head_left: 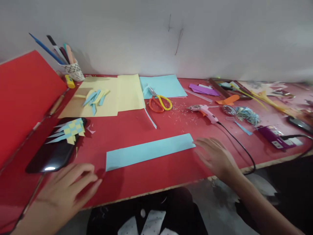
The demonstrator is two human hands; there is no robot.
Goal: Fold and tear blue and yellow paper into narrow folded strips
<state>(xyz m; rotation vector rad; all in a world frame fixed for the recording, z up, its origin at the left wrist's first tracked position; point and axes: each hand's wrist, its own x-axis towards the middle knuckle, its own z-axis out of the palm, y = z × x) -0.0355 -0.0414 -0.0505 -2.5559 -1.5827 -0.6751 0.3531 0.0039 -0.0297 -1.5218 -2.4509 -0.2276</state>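
A long light blue paper strip (150, 151) lies flat on the red table, tilted slightly up to the right. Off its left end, my left hand (70, 191) hovers with fingers apart and curved, holding nothing. At the strip's right end is my right hand (216, 156), fingers stretched out; whether its fingertips touch the paper I cannot tell. Left of the strip, a woven blue and yellow paper piece (72, 130) rests on a black phone (52, 158). Scissors (158, 101) with red and yellow handles lie beyond the strip, partly on blue paper.
Yellow sheets (129, 93) and a blue sheet (168, 85) lie near the wall, with cut strips (94, 99) on top. A pink glue gun (204, 112) trails its cord towards a purple power strip (275, 137). A patterned pen cup (74, 70) stands back left beside a red board (26, 98).
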